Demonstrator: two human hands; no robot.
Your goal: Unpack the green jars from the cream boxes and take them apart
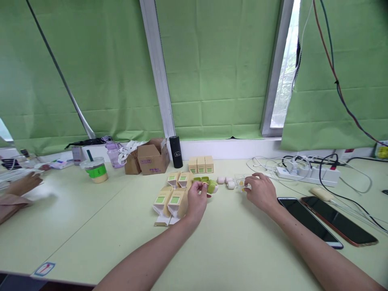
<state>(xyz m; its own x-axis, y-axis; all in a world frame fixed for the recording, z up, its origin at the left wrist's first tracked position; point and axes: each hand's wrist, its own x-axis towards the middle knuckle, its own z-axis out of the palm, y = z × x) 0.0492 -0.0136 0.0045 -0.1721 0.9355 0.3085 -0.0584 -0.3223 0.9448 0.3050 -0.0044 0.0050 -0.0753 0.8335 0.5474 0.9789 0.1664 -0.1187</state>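
Note:
My left hand (197, 198) is closed in a pinch at a green earphone case cover (212, 186) with a white lower part. A small red bit shows by the fingertips. Two more green covers (205, 178) lie just behind that hand. My right hand (260, 190) reaches over a clear plastic tray (239, 178) with small yellow bits in it; its fingers are bent down at the tray, and what they grip, if anything, is hidden. Between the hands sit several small white cases (230, 184). Left of my left hand lie several opened beige boxes (160, 200) with green labels.
Three upright beige boxes (201, 165) stand behind. Further back are a black bottle (176, 152), a cardboard box (153, 157) and a drink cup (96, 169). Two phones (309, 220) lie beside my right forearm, near a power strip (309, 176). Another person's hand (26, 184) is far left.

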